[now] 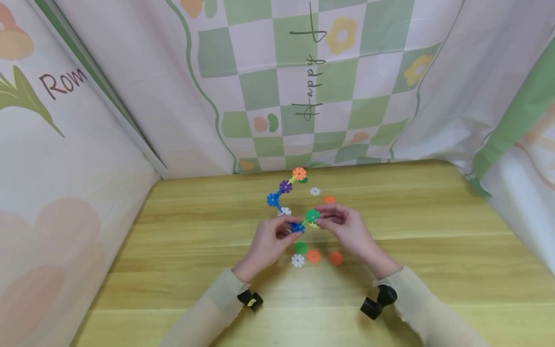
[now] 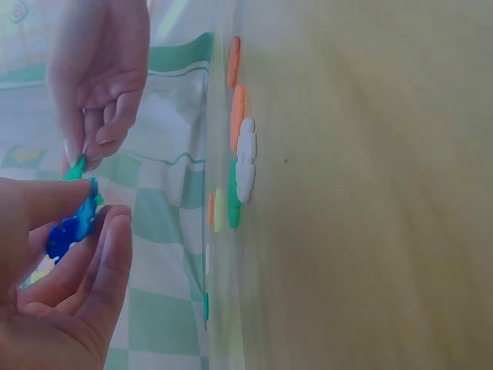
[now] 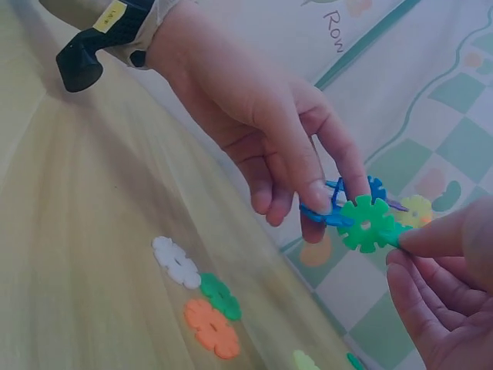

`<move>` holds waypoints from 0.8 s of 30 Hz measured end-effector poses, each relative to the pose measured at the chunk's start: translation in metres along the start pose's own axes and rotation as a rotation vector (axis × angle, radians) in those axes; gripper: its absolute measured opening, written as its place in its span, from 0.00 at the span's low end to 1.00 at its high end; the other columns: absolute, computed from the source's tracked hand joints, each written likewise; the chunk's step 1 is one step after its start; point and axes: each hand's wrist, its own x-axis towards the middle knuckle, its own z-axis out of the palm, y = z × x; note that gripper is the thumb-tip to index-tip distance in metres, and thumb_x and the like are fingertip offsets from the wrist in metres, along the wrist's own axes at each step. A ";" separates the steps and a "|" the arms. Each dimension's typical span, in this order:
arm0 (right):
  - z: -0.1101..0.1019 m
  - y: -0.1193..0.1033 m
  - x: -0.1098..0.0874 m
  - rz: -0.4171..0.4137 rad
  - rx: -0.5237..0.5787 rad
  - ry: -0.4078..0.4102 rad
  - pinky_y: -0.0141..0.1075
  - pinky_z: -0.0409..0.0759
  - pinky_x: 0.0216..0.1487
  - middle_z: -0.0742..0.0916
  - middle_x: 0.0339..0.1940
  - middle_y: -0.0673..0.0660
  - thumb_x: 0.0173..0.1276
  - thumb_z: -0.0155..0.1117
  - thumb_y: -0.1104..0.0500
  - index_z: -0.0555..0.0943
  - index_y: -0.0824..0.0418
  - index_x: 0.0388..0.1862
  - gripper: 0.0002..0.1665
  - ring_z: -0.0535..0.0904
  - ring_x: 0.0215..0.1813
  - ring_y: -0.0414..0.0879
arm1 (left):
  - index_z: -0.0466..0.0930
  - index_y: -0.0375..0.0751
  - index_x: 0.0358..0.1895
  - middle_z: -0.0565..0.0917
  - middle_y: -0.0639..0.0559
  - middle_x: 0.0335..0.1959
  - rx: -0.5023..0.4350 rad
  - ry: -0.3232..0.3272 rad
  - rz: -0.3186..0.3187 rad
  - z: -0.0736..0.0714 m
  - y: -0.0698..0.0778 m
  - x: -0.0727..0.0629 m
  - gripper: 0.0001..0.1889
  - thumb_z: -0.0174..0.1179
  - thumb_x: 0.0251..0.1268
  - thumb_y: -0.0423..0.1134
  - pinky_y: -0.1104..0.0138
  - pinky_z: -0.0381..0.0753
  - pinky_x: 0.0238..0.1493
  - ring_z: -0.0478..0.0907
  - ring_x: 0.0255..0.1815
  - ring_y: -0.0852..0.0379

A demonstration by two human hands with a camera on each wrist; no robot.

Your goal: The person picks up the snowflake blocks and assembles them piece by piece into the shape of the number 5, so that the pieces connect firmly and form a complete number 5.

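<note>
A chain of notched plastic snowflake discs runs away from the hands, with an orange disc (image 1: 299, 173), a purple disc (image 1: 285, 186) and a blue disc (image 1: 272, 199) along it. My left hand (image 1: 269, 241) pinches a dark blue disc (image 2: 71, 233) at the near end between thumb and fingers. Opposite it, my right hand (image 1: 350, 230) pinches a green disc (image 1: 312, 215). Between the two hands, a lighter green disc (image 3: 365, 224) stands against the blue one in the right wrist view. How deeply their slots engage cannot be told. Fingers partly cover both held discs.
Loose discs lie on the wooden table (image 1: 195, 270): a white disc (image 1: 297, 260), a green disc (image 1: 300, 247) and several orange ones (image 1: 336, 258) nearer the body. Farther back are another white disc (image 1: 315, 191) and an orange disc (image 1: 329, 199). A checkered curtain (image 1: 299, 86) hangs behind.
</note>
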 end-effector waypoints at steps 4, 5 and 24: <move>-0.002 -0.001 0.002 0.006 -0.008 0.011 0.44 0.85 0.50 0.87 0.47 0.65 0.71 0.68 0.67 0.82 0.71 0.55 0.16 0.87 0.45 0.52 | 0.81 0.42 0.61 0.87 0.55 0.39 0.016 -0.036 -0.023 -0.001 0.002 -0.002 0.20 0.68 0.68 0.32 0.68 0.85 0.40 0.83 0.35 0.63; -0.003 -0.001 0.003 0.008 -0.008 0.010 0.44 0.85 0.50 0.87 0.47 0.65 0.71 0.68 0.67 0.82 0.71 0.55 0.16 0.87 0.45 0.51 | 0.80 0.43 0.62 0.87 0.54 0.40 0.020 -0.042 -0.030 -0.001 0.002 -0.002 0.21 0.69 0.67 0.32 0.68 0.85 0.40 0.84 0.36 0.63; 0.001 0.003 0.002 -0.015 -0.042 -0.067 0.49 0.85 0.48 0.88 0.43 0.63 0.68 0.69 0.70 0.84 0.70 0.51 0.13 0.86 0.44 0.60 | 0.83 0.39 0.54 0.87 0.53 0.48 0.093 0.060 0.048 -0.009 0.023 0.003 0.12 0.66 0.70 0.34 0.61 0.81 0.54 0.82 0.50 0.57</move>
